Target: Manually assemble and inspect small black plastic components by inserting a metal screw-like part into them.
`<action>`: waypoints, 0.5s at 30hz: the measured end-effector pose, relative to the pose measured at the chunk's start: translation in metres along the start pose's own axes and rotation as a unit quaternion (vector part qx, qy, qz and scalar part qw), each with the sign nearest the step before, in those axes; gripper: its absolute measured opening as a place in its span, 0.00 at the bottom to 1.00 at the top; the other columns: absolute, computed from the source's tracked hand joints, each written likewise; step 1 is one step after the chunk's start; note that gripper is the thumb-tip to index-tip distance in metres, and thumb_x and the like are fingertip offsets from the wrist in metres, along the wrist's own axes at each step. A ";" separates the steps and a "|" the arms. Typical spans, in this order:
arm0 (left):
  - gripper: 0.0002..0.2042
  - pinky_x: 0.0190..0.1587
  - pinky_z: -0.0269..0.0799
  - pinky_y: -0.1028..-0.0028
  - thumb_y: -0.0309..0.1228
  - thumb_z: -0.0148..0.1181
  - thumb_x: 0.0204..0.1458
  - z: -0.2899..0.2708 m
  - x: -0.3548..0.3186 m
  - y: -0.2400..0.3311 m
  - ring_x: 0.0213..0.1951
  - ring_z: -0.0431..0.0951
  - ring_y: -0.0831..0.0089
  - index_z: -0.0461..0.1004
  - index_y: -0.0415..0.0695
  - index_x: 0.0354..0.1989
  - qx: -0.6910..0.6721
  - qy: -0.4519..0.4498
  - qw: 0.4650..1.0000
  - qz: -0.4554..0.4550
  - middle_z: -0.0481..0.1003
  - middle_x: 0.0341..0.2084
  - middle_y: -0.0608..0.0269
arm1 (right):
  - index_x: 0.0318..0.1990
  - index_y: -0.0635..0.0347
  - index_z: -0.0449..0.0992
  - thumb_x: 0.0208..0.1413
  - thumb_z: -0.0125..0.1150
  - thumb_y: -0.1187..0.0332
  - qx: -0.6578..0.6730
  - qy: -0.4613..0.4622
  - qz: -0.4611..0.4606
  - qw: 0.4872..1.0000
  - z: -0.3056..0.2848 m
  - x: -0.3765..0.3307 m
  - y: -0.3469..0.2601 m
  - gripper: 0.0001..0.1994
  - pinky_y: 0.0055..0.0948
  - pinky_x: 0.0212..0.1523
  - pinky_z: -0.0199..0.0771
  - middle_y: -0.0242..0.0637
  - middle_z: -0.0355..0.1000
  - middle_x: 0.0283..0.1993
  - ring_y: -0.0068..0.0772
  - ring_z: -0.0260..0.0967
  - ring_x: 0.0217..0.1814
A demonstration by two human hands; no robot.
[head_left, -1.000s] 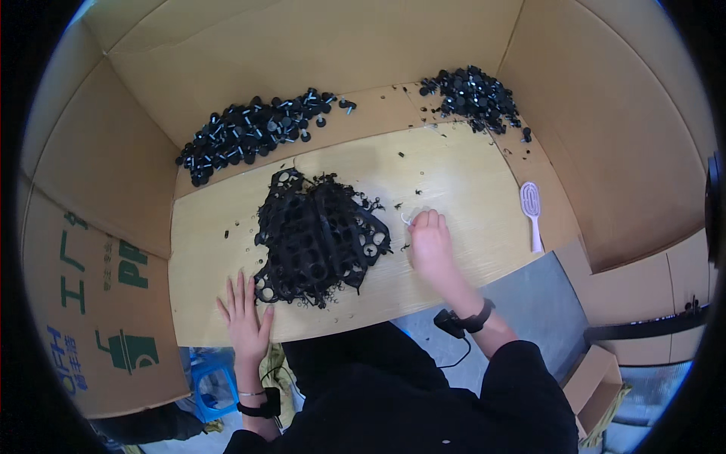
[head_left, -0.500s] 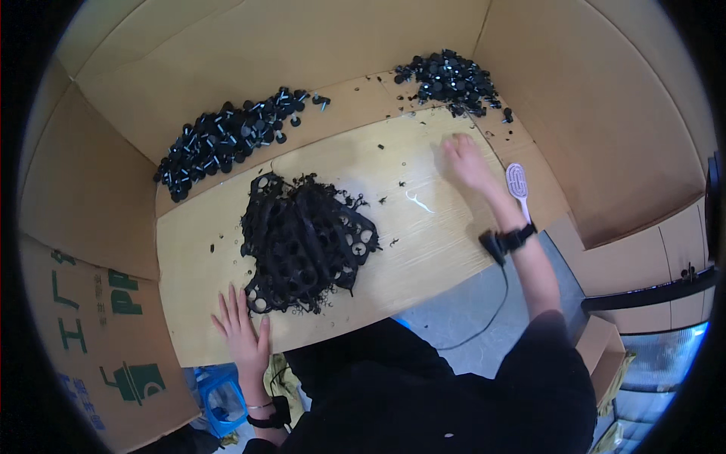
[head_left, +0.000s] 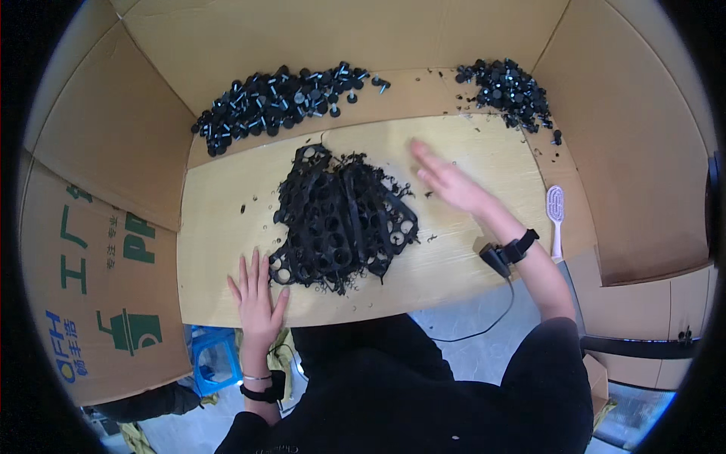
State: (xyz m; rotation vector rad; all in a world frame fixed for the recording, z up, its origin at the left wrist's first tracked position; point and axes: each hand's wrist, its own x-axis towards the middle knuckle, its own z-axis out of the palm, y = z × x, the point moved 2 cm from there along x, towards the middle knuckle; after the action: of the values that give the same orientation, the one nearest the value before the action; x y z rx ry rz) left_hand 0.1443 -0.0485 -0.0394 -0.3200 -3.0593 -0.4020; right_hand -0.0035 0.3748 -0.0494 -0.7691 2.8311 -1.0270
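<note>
A heap of black rubbery sheets punched with round holes (head_left: 344,219) lies in the middle of the pale board (head_left: 484,265), with small black scraps around its edges. My left hand (head_left: 259,303) rests flat on the board at the near left, fingers spread, just beside the heap's lower left corner. To the right of the heap, my right hand (head_left: 450,181) is over the board, slightly blurred, fingers stretched out. It shows nothing in its grip, and I cannot tell whether it touches the board. Each wrist wears a black strap with a small device.
Metal-stemmed bolts with round black heads (head_left: 265,102) form a long pile at the back left. A second pile of black-headed parts (head_left: 510,94) sits at the back right. A pale purple hairbrush (head_left: 556,212) lies by the right edge. Cardboard walls (head_left: 628,144) enclose the board.
My right hand has swept left and nearer, toward the black heap, and its fingers now stretch out. The whole view has shifted. A white strand on the board is no longer visible.
</note>
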 end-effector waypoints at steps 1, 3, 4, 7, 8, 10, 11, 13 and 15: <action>0.33 0.70 0.25 0.46 0.44 0.51 0.58 0.000 0.000 0.000 0.73 0.42 0.52 0.53 0.44 0.70 -0.013 0.002 1.000 0.002 0.51 0.71 0.56 | 0.71 0.60 0.51 0.68 0.42 0.60 0.089 0.052 0.029 0.994 -0.008 -0.002 0.001 0.27 0.36 0.75 0.38 0.47 0.44 0.76 0.43 0.39 0.78; 0.33 0.70 0.25 0.45 0.44 0.51 0.58 -0.001 0.001 0.000 0.73 0.42 0.51 0.54 0.44 0.70 -0.030 0.012 0.999 0.006 0.51 0.71 0.56 | 0.68 0.60 0.58 0.66 0.47 0.62 0.058 0.107 0.090 0.989 -0.025 0.002 0.011 0.25 0.36 0.74 0.42 0.48 0.49 0.74 0.43 0.42 0.77; 0.33 0.70 0.25 0.45 0.44 0.51 0.58 -0.001 0.001 0.000 0.73 0.42 0.51 0.54 0.44 0.70 -0.031 0.009 0.999 0.002 0.51 0.71 0.56 | 0.65 0.60 0.65 0.64 0.52 0.64 0.023 0.161 0.140 0.977 -0.033 0.004 0.017 0.23 0.36 0.73 0.47 0.48 0.54 0.72 0.43 0.45 0.77; 0.33 0.70 0.26 0.45 0.43 0.52 0.57 -0.002 0.001 0.002 0.73 0.43 0.52 0.54 0.44 0.70 -0.034 0.011 0.999 -0.003 0.52 0.71 0.56 | 0.55 0.61 0.75 0.58 0.60 0.67 0.042 0.104 0.181 0.977 -0.033 0.010 0.026 0.18 0.35 0.66 0.62 0.45 0.67 0.64 0.41 0.61 0.68; 0.33 0.70 0.27 0.45 0.43 0.53 0.57 -0.002 0.002 0.002 0.73 0.43 0.52 0.54 0.44 0.70 -0.033 0.016 0.999 -0.001 0.52 0.70 0.57 | 0.55 0.61 0.75 0.58 0.60 0.67 0.048 0.110 0.140 0.983 -0.029 0.011 0.024 0.18 0.35 0.66 0.62 0.45 0.67 0.64 0.41 0.61 0.68; 0.33 0.70 0.27 0.45 0.43 0.53 0.57 -0.002 0.001 0.002 0.73 0.43 0.52 0.54 0.44 0.70 -0.031 0.016 0.999 -0.005 0.52 0.70 0.57 | 0.44 0.63 0.80 0.54 0.64 0.69 -0.050 0.133 0.010 0.990 -0.019 0.014 0.013 0.12 0.33 0.51 0.72 0.40 0.75 0.46 0.35 0.72 0.49; 0.33 0.70 0.27 0.45 0.42 0.54 0.56 -0.001 0.002 0.002 0.73 0.44 0.52 0.54 0.45 0.70 -0.029 0.019 0.999 -0.004 0.53 0.70 0.57 | 0.44 0.63 0.80 0.54 0.64 0.69 -0.050 0.119 0.046 0.991 -0.012 0.016 0.011 0.12 0.33 0.51 0.72 0.40 0.75 0.46 0.35 0.72 0.49; 0.33 0.70 0.27 0.45 0.42 0.54 0.56 0.000 0.002 0.002 0.72 0.44 0.52 0.55 0.45 0.69 -0.026 0.027 0.999 -0.002 0.53 0.70 0.58 | 0.41 0.64 0.79 0.53 0.64 0.71 0.031 0.084 0.037 0.995 -0.002 0.022 0.003 0.09 0.30 0.41 0.72 0.37 0.71 0.35 0.31 0.69 0.37; 0.33 0.70 0.27 0.46 0.42 0.54 0.56 0.000 0.002 0.001 0.72 0.44 0.52 0.55 0.45 0.69 -0.029 0.026 0.999 -0.005 0.53 0.70 0.58 | 0.40 0.63 0.79 0.52 0.65 0.71 0.034 0.083 0.082 0.993 0.004 0.027 -0.002 0.09 0.31 0.40 0.72 0.39 0.71 0.34 0.34 0.70 0.36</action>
State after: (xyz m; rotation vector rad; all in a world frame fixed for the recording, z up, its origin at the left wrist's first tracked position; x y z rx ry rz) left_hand 0.1423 -0.0469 -0.0389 -0.2916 -3.0049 -0.4924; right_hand -0.0257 0.3583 -0.0476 -0.4568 2.9171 -1.2054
